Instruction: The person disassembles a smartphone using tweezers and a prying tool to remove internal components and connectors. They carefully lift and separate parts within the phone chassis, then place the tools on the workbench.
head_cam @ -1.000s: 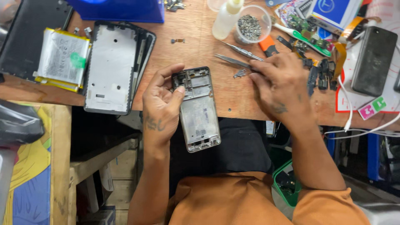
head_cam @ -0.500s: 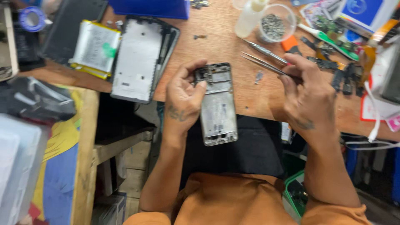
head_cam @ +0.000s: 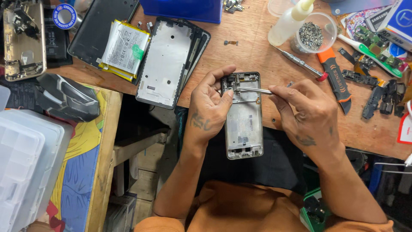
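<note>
1. Left hand [head_cam: 209, 112]: closed around the left edge of an opened phone frame [head_cam: 244, 124], thumb laid against the upper left corner, fingers curled underneath and hidden.
2. Phone frame: held upright in the view, half over the front edge of the wooden workbench [head_cam: 257, 51], lower end hanging out above the dark lap. Small boards and connectors visible at the top end; bare silver plate below.
3. Right hand [head_cam: 310, 112]: pinched shut on metal tweezers [head_cam: 254, 90], gripped between thumb and forefinger.
4. Tweezers: lying nearly level, tips resting at the upper left part of the phone frame, just beside the left thumb. Whether anything sits between the tips: cannot tell.
5. Left of the frame on the bench: a second, larger phone housing [head_cam: 165, 62], silver inside up, resting on a dark back panel. Beside it, a flat battery [head_cam: 124, 49] with yellow edging and a green tab.
6. Right of the frame: a screwdriver [head_cam: 300, 64] with a red end, an orange-handled tool [head_cam: 337, 79], a clear cup of small screws [head_cam: 312, 34], a pale squeeze bottle [head_cam: 289, 23].
7. Far right: loose dark flex parts [head_cam: 382, 96], scattered.
8. Lower left: a clear plastic compartment box [head_cam: 25, 159], well apart from both hands.
</note>
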